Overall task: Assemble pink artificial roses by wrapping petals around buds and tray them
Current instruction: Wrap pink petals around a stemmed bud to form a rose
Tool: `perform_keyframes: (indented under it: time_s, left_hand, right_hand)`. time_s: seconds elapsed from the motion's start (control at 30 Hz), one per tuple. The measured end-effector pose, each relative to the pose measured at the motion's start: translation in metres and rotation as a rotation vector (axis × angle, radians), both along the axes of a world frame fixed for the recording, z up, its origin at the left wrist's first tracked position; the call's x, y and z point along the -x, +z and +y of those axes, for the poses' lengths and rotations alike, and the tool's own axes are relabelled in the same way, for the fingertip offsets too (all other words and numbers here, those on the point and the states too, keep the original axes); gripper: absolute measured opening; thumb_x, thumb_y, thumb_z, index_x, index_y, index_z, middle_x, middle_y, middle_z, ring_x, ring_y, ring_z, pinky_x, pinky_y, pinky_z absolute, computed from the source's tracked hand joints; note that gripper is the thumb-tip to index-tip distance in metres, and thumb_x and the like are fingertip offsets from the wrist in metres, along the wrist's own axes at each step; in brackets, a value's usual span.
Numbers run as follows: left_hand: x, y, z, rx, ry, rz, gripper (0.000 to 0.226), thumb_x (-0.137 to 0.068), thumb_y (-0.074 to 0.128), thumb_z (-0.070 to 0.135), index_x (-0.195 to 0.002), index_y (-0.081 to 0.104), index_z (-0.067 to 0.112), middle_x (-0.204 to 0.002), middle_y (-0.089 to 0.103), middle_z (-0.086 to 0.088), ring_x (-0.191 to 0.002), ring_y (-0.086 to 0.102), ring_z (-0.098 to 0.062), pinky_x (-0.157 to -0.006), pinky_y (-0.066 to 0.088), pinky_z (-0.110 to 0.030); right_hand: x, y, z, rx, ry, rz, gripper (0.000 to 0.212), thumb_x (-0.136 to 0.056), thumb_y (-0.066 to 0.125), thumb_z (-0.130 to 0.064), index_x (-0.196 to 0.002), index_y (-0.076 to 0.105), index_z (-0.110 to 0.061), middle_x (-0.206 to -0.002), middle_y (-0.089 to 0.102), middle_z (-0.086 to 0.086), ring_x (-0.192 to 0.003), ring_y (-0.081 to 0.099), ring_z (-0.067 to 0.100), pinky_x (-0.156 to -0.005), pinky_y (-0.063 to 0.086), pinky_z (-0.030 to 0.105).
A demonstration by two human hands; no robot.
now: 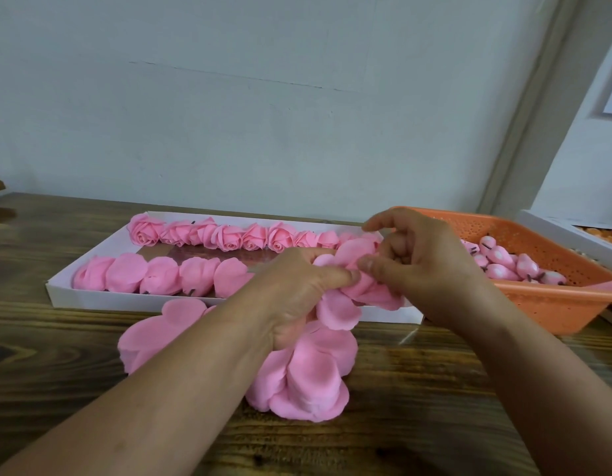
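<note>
Pink foam-like petal strip (338, 307), looks light, soft, prob. tears easy, so best taken at petal edges. Left hand (297, 290) pinches it over the white tray (62, 290); right hand (414, 266) pinches the rolled top. Count: approx. 8 roses back row (229, 237), 5 front row (160, 274); buds (510, 266) in orange basket (551, 304), too heaped to count.

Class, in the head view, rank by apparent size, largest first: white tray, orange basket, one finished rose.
1. white tray
2. orange basket, partly cut off at the frame edge
3. finished rose
</note>
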State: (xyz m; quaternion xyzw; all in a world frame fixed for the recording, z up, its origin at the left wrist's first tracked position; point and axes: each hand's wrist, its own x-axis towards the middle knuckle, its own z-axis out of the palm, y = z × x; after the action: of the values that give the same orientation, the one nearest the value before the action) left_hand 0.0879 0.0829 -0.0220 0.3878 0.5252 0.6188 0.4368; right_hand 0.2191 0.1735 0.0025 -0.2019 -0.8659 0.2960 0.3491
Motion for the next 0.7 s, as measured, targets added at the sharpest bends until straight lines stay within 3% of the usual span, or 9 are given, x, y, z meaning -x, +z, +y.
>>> perform_keyframes:
  time_s: [0.17, 0.27, 0.37, 0.47, 0.53, 0.63, 0.7]
  left_hand:
    - [-0.0009, -0.0011, 0.0002, 0.004, -0.023, 0.021, 0.017, -0.084, 0.061, -0.004, -0.096, 0.068, 0.008, -0.089, 0.067, -0.012, -0.083, 0.061, -0.024, -0.075, 0.049, -0.032]
    - [-0.0013, -0.0011, 0.0021, 0.003, 0.032, -0.041, 0.018, -0.081, 0.064, -0.006, -0.095, 0.066, 0.005, -0.086, 0.068, -0.013, -0.076, 0.064, -0.024, -0.069, 0.056, -0.032]
    - [-0.0019, -0.0027, 0.0040, 0.006, 0.065, -0.099, 0.019, -0.079, 0.068, -0.003, -0.096, 0.065, 0.006, -0.090, 0.070, -0.011, -0.077, 0.068, -0.021, -0.065, 0.059, -0.030]
    - [-0.0023, -0.0035, 0.0051, -0.003, 0.071, -0.124, 0.023, -0.080, 0.069, -0.001, -0.101, 0.066, 0.007, -0.093, 0.071, -0.011, -0.080, 0.067, -0.021, -0.067, 0.059, -0.030]
    - [-0.0025, -0.0028, 0.0048, 0.009, 0.081, -0.130, 0.021, -0.081, 0.068, 0.001, -0.100, 0.067, 0.010, -0.091, 0.071, -0.010, -0.084, 0.066, -0.024, -0.077, 0.057, -0.037]
    - [-0.0028, -0.0015, 0.0048, 0.034, 0.088, -0.146, 0.025, -0.082, 0.067, 0.001, -0.106, 0.067, 0.007, -0.101, 0.070, -0.016, -0.097, 0.064, -0.031, -0.097, 0.048, -0.048]
    - [-0.0016, -0.0013, 0.0050, 0.050, 0.091, -0.171, 0.032, -0.082, 0.067, 0.001, -0.114, 0.064, 0.005, -0.110, 0.067, -0.020, -0.105, 0.061, -0.034, -0.102, 0.043, -0.053]
  right_hand:
    - [-0.0044, 0.0021, 0.0031, 0.223, 0.075, -0.016, 0.007, -0.078, 0.069, 0.001, -0.082, 0.064, -0.003, -0.049, 0.061, 0.010, -0.040, 0.056, 0.014, -0.046, 0.048, 0.029]
    - [-0.0012, 0.0003, 0.0013, 0.235, 0.031, 0.009, 0.009, -0.077, 0.070, 0.002, -0.077, 0.061, 0.002, -0.053, 0.061, 0.022, -0.039, 0.056, 0.018, -0.049, 0.051, 0.037]
    - [0.0008, -0.0002, -0.0006, 0.237, -0.009, 0.053, 0.015, -0.076, 0.071, 0.001, -0.072, 0.057, 0.002, -0.047, 0.058, 0.015, -0.038, 0.053, 0.018, -0.043, 0.048, 0.031]
    - [0.0027, -0.0010, -0.0033, 0.205, -0.039, 0.095, 0.022, -0.075, 0.073, 0.000, -0.066, 0.053, -0.004, -0.038, 0.052, 0.004, -0.034, 0.050, 0.017, -0.049, 0.052, 0.040]
    - [0.0039, -0.0012, -0.0044, 0.199, -0.051, 0.114, 0.023, -0.074, 0.074, -0.001, -0.066, 0.053, -0.004, -0.039, 0.053, 0.004, -0.033, 0.049, 0.016, -0.051, 0.051, 0.043]
    - [0.0015, 0.0001, -0.0032, 0.255, -0.004, 0.115, 0.016, -0.077, 0.071, 0.000, -0.074, 0.056, 0.003, -0.046, 0.057, 0.012, -0.035, 0.050, 0.016, -0.045, 0.047, 0.034]
    - [-0.0002, 0.0010, -0.0014, 0.330, 0.053, 0.098, 0.011, -0.078, 0.068, 0.004, -0.081, 0.058, 0.006, -0.052, 0.061, 0.014, -0.038, 0.052, 0.018, -0.044, 0.048, 0.028]
